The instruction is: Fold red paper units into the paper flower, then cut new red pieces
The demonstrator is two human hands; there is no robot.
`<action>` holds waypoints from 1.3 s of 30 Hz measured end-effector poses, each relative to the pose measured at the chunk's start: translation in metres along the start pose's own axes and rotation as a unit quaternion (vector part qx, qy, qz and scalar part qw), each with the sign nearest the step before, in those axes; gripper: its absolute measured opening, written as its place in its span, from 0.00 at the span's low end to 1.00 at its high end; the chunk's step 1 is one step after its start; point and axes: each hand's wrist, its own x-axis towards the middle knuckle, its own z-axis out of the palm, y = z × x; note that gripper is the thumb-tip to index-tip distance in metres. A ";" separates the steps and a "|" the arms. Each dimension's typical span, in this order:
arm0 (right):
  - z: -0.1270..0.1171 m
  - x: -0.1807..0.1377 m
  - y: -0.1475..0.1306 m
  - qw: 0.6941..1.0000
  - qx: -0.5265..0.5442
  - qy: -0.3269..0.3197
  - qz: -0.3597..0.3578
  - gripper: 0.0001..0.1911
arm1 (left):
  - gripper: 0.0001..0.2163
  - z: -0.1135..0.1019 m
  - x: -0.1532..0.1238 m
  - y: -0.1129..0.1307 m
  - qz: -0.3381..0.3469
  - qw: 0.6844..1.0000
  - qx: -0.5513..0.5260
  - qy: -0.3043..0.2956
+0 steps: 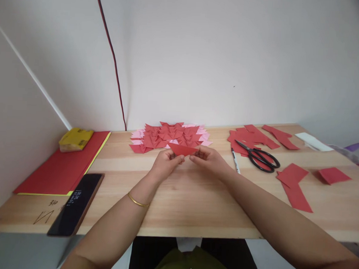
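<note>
A folded red piece of paper (183, 150), wide at the top and narrowing below, is held between my two hands above the table. My left hand (167, 162) pinches its left end, thumb in front. At the right end, my right hand (207, 159) grips it with thumb and fingers. Just behind lies a pile of folded red paper pieces (170, 133), with folded pink paper pieces (137, 137) showing around its edges. The fingers behind the held paper are partly hidden.
Scissors with black handles (258, 156) rest by red paper slips (248, 135) and a white pen (235, 161). More red slips (295, 184) lie at right. On the left are red sheets (66, 164), a yellow packet (76, 140) and a phone (76, 205). A wall stands behind.
</note>
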 end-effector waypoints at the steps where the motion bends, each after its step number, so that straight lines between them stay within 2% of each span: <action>1: 0.003 0.000 0.001 1.000 0.007 -0.006 -0.001 0.12 | 0.10 0.001 -0.001 0.001 0.000 1.000 0.006 -0.010; 5: 0.012 -0.001 0.000 1.000 0.012 0.010 0.000 0.11 | 0.11 0.004 -0.004 0.003 0.002 0.998 0.036 -0.045; 9: 0.011 -0.002 -0.004 0.998 -0.052 0.027 0.003 0.10 | 0.09 0.002 -0.003 0.002 0.009 0.996 0.070 -0.047; 12: 0.004 0.000 -0.006 0.992 -0.113 0.059 0.008 0.04 | 0.09 -0.001 -0.002 0.002 0.005 0.996 0.081 -0.036; 15: -0.009 0.003 -0.006 0.983 -0.153 0.097 0.012 0.02 | 0.10 -0.005 0.000 0.002 -0.004 0.997 0.070 -0.024; 18: -0.021 0.006 -0.003 0.974 -0.143 0.174 0.022 0.03 | 0.09 -0.009 0.002 0.001 -0.013 0.999 0.051 0.003; 20: -0.025 0.007 -0.001 0.974 -0.103 0.199 0.018 0.05 | 0.09 -0.009 0.003 0.000 -0.020 0.999 0.033 0.034; 22: -0.022 0.006 0.000 0.986 -0.054 0.158 0.004 0.09 | 0.09 -0.009 0.003 0.000 -0.019 0.999 0.016 0.043; 24: -0.015 0.004 0.000 0.996 -0.023 0.085 -0.008 0.13 | 0.09 -0.006 0.003 0.000 -0.013 1.000 0.011 0.024; 26: -0.008 0.002 -0.001 0.999 -0.026 0.039 -0.009 0.14 | 0.09 -0.004 0.001 0.000 -0.018 1.000 0.018 -0.002; 29: -0.004 0.000 -0.001 0.997 -0.062 0.036 -0.007 0.13 | 0.10 -0.002 0.000 0.002 -0.021 0.999 0.025 -0.010; 33: -0.010 0.000 0.001 0.995 -0.090 0.039 0.008 0.13 | 0.11 -0.004 0.002 0.003 0.000 0.999 -0.027 0.043; 36: -0.011 0.001 0.002 0.997 -0.064 0.035 0.024 0.14 | 0.10 -0.005 0.004 0.002 -0.002 0.994 -0.082 0.077; 39: -0.007 0.001 0.000 0.999 -0.012 0.017 0.031 0.16 | 0.11 -0.003 0.004 0.002 -0.016 0.989 -0.120 0.085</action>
